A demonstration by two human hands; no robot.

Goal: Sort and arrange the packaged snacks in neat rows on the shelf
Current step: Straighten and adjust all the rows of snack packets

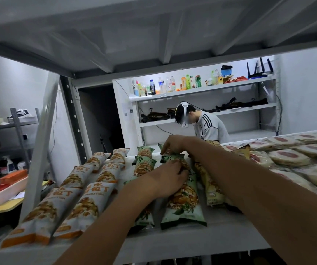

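Shelf [220, 236]: orange-white packs [73, 197] left, green packs [184, 203] centre, yellow packs [211, 188], round pastry packs [287, 157] right. Your left hand [170, 176] grips the middle green pack [173, 158]; your right hand [173, 144] pinches the rear green pack [160, 146].

The white packs [39, 213] have orange ends and orange letters. The green packs [184, 203] show brown food and dark green leaves. One yellow pack [211, 188] has brown pictures too. The round cakes [287, 157] are pale with red middles. The shelf [192, 243] is white. Someone's grey shirt [211, 129] has black stripes.
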